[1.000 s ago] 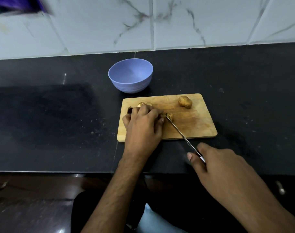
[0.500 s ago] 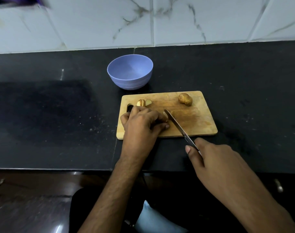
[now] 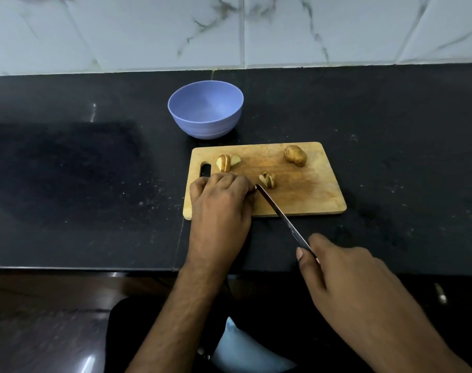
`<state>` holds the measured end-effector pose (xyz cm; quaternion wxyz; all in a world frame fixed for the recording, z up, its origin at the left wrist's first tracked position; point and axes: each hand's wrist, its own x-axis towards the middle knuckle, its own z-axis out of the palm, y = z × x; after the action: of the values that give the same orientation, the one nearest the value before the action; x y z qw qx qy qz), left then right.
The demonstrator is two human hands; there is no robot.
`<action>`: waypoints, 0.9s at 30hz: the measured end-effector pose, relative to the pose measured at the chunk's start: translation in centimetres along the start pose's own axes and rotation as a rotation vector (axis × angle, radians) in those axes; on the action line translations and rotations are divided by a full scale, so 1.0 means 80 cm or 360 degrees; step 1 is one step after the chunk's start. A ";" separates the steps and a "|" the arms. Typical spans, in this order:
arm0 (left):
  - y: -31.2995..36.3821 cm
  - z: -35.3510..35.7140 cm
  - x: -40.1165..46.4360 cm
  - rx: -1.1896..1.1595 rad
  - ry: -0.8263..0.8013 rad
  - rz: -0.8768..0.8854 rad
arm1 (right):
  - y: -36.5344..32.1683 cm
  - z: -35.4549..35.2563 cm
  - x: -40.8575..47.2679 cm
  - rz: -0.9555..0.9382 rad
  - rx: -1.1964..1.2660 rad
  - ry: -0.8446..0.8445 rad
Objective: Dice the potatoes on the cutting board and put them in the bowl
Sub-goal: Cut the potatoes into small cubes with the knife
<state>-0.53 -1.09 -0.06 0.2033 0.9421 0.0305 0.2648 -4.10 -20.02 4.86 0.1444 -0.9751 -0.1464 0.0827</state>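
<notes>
**Dicing spuds, bowl still empty**

Head view: we curl our left hand (image 3: pixel 220 200) over a piece we can't see, near board's left end. Right hand (image 3: pixel 345 275) grips knife (image 3: pixel 280 214), tip beside it. Sliced pieces (image 3: pixel 268 180), (image 3: pixel 227 162) and whole potato (image 3: pixel 295 155) sit on cutting board (image 3: pixel 310 200); bowl (image 3: pixel 205 113) just behind. Potato's firm, wet faces prob. slippery: pin w/ fingertips, skin side.

whole potato (image 3: pixel 295 155), two sliced clusters (image 3: pixel 227 162) on board (image 3: pixel 310 195); bowl (image 3: pixel 205 113) behind.

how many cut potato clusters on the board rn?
2: one sliced cluster near the board's handle slot, another just past the knife tip. More may hide under the left hand.
</notes>
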 end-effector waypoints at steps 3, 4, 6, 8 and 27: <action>0.004 0.001 -0.001 0.0114 0.0003 0.0050 | 0.003 0.005 0.004 0.0001 -0.0005 0.0038; 0.005 0.001 -0.001 0.0138 0.0000 0.0061 | 0.005 0.005 0.006 0.0005 0.0005 0.0041; 0.004 0.002 -0.001 0.0135 -0.0008 0.0066 | 0.007 0.005 0.009 0.0005 0.0012 0.0032; 0.000 0.003 0.000 0.0056 -0.0031 0.0034 | 0.008 0.004 0.010 0.0004 0.0016 0.0018; 0.000 0.006 0.006 -0.0031 -0.0105 0.0047 | 0.004 0.003 0.003 -0.0034 0.0091 0.0010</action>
<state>0.16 -1.17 -0.21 0.2093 0.9487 0.0072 0.2370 -3.87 -20.17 4.49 0.1737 -0.9692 -0.1540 0.0822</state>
